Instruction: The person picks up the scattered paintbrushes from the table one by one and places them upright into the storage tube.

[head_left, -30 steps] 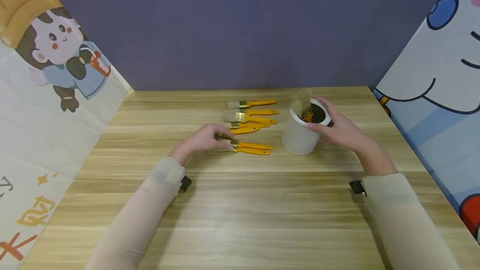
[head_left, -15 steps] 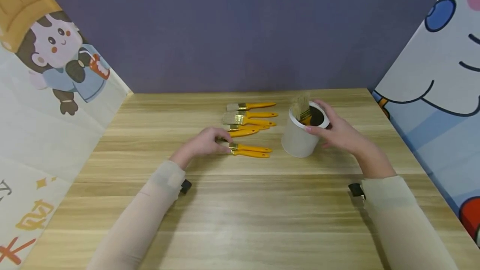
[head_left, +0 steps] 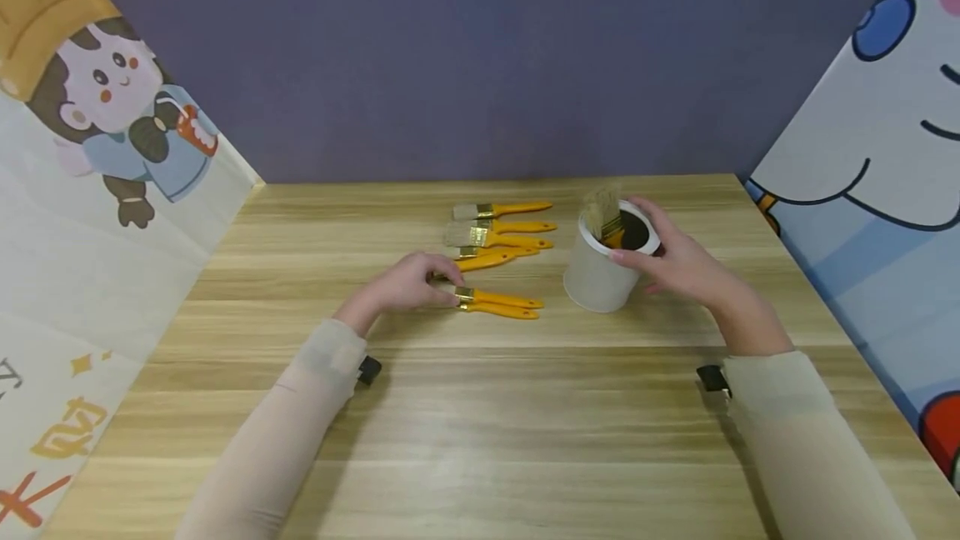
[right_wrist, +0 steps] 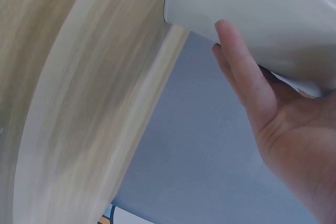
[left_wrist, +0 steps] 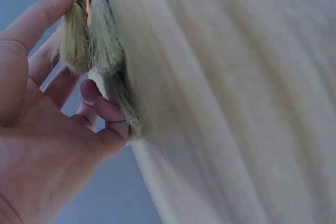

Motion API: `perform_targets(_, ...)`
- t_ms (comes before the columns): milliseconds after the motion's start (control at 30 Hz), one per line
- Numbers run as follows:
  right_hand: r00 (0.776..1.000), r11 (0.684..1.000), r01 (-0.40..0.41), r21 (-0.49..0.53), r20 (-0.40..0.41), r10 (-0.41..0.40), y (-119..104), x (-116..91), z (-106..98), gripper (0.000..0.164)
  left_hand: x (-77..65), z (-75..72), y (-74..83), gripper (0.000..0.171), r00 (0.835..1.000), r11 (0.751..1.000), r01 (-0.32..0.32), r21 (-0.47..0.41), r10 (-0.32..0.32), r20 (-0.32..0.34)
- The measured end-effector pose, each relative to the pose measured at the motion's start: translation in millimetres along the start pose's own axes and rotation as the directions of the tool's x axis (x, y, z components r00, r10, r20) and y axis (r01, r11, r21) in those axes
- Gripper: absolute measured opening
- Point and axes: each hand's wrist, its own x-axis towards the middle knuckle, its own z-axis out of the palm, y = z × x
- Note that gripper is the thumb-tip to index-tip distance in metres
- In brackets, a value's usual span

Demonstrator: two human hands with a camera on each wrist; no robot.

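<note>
In the head view my left hand point(head_left: 416, 280) is at the bristle end of two yellow-handled paintbrushes lying close together, the nearest of the group. Its thumb and fingers pinch the metal collar of the near paintbrush point(left_wrist: 75, 40); the left wrist view shows a second paintbrush point(left_wrist: 104, 38) right beside it. My right hand point(head_left: 678, 261) holds a white cylindrical can point(head_left: 600, 277) near its rim, thumb at the front and fingers round the far side. Paintbrushes point(head_left: 602, 213) stand bristles up in the can, leaning left. Their handles are mostly hidden inside.
Behind the left hand, several more paintbrushes point(head_left: 517, 227) lie in a loose row with handles pointing right. They rest on a wood-grain table point(head_left: 480, 440). A dark purple panel point(head_left: 480, 65) rises at the back, with cartoon-printed panels at both sides.
The two near paintbrushes have shifted slightly, their handles tilting a little toward me and closing together. The left hand has hardly moved; the right hand and can stay in place.
</note>
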Motion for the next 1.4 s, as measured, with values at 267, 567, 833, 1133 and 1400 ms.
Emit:
perform_targets(267,1.0,0.999,0.012,0.034,0.022,-0.013,7.0,-0.5,4.5,0.099,-10.6,-6.8,6.8,0.031,0.998,0.999,0.032,-0.005,-0.032,-0.059)
perform_targets(567,1.0,1.0,0.02,0.013,0.016,-0.02,2.8,0.5,6.0,0.1,-18.4,-17.8,27.4,0.041,0.97,0.975,-0.02,-0.221,-0.035,-0.242)
perform_targets(833,0.999,1.0,0.031,-0.003,0.01,-0.031,-1.4,-0.2,5.2,0.101,-10.6,-21.3,77.3,0.028,0.91,0.823,-0.238,-0.515,0.004,-0.415)
perform_targets(1133,0.999,0.999,0.038,-0.038,-0.001,-0.038,-5.6,1.3,0.0,0.102,20.5,-15.9,142.4,0.026,0.826,0.818,-0.409,-0.404,0.143,-0.546)
perform_targets(1400,1.0,0.998,0.015,-0.06,0.012,-0.015,-2.5,-1.7,-1.9,0.104,41.5,-5.4,173.4,0.02,0.833,0.875,-0.367,-0.316,0.157,-0.531)
